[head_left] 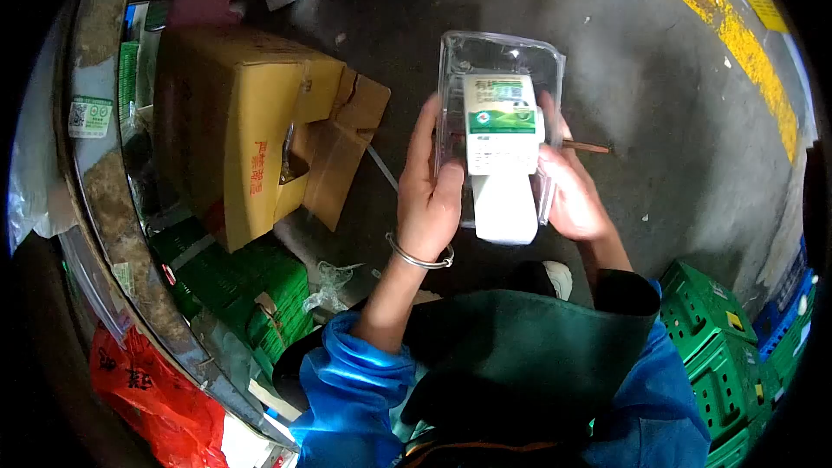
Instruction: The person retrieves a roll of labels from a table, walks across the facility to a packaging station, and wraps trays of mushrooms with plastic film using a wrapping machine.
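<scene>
left fingers (422, 134) and right fingers (562, 172) clamp 2 opposite sides of a clear plastic box (501, 56).

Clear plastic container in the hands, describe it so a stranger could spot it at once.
Find the big cardboard box on the left, then look right to the left hand and right hand. Between them is the clear plastic container. Unlike that box and the green crates at lower right, it is see-through, with a white-and-green label showing over its middle.
</scene>
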`<control>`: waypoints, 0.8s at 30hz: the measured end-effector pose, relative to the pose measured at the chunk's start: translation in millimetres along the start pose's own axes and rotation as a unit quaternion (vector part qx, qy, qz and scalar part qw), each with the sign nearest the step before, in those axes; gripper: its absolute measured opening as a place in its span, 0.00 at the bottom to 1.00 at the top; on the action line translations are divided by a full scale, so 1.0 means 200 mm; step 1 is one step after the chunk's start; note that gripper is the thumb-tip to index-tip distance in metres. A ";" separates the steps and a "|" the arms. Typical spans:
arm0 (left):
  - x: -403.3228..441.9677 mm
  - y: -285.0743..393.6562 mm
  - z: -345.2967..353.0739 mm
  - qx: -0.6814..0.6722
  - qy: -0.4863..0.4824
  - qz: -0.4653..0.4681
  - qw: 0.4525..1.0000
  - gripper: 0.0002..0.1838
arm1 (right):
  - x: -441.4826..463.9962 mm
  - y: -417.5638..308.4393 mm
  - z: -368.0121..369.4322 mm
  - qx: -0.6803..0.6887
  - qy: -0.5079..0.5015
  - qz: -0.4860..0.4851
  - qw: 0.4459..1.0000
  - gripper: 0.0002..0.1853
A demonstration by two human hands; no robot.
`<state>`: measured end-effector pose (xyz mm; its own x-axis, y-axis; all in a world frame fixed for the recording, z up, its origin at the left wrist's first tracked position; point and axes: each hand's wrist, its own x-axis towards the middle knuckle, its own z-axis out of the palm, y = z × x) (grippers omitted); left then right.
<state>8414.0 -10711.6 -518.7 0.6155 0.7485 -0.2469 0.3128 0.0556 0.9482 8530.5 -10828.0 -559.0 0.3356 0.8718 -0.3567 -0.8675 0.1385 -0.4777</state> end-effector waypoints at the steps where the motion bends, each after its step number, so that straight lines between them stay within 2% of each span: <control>1: 0.03 0.00 -0.01 0.060 0.021 0.027 0.998 0.31 | 0.01 0.01 0.03 -0.036 0.016 -0.003 0.999 0.35; 3: 0.04 0.03 -0.02 0.211 0.060 0.064 0.974 0.30 | 0.05 0.02 0.05 -0.041 0.026 -0.075 0.996 0.36; 5: 0.03 0.15 -0.02 0.387 0.094 0.083 0.913 0.28 | 0.07 0.03 0.05 -0.047 0.004 -0.104 0.993 0.38; 6: 0.04 0.15 -0.02 0.387 0.101 0.102 0.911 0.29 | 0.09 0.04 0.04 -0.099 0.001 -0.127 0.987 0.39; 7: 0.05 0.14 -0.02 0.372 0.104 0.121 0.915 0.25 | 0.11 0.05 0.04 -0.151 -0.003 -0.150 0.977 0.39; 9: 0.08 0.12 -0.02 0.275 0.066 0.077 0.956 0.20 | 0.14 0.05 0.07 -0.186 -0.019 -0.163 0.969 0.41; 12: 0.09 0.11 -0.04 0.321 0.063 0.158 0.932 0.14 | 0.14 0.08 0.09 -0.252 -0.013 -0.183 0.950 0.39; 13: 0.09 0.14 -0.04 0.233 0.046 0.073 0.969 0.14 | 0.16 0.10 0.09 -0.238 -0.014 -0.203 0.950 0.38; 15: 0.07 0.21 -0.03 0.047 0.013 -0.097 0.994 0.12 | 0.15 0.11 0.07 -0.216 -0.007 -0.117 0.969 0.38; 16: 0.06 0.19 -0.06 0.002 0.067 -0.062 0.996 0.10 | 0.17 0.10 0.10 -0.118 0.020 -0.078 0.990 0.38; 18: 0.00 0.29 -0.16 -0.156 0.110 -0.026 0.981 0.10 | 0.30 0.15 0.00 -0.031 0.039 -0.014 0.999 0.38; 19: -0.02 0.37 -0.23 -0.255 0.140 0.092 0.952 0.11 | 0.44 0.14 -0.04 0.012 0.025 0.027 0.999 0.39; 20: -0.06 0.40 -0.31 -0.233 0.136 0.124 0.955 0.14 | 0.52 0.10 0.00 -0.016 0.056 0.073 0.996 0.39; 21: -0.09 0.45 -0.36 -0.151 0.132 0.124 0.972 0.15 | 0.60 0.06 0.02 -0.045 0.087 0.117 0.988 0.40; 22: -0.12 0.51 -0.40 -0.068 0.129 0.125 0.981 0.16 | 0.69 0.03 0.03 -0.161 0.157 0.131 0.966 0.35; 24: -0.16 0.68 -0.41 -0.016 0.080 0.125 0.989 0.23 | 0.59 -0.11 0.20 -0.314 0.153 0.027 0.937 0.30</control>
<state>8378.2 -10674.2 -364.8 0.5482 0.8359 0.0274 0.1409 -0.1246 0.9822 8575.6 -10709.6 -558.6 0.4707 0.6811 -0.5608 -0.5310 -0.2889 -0.7966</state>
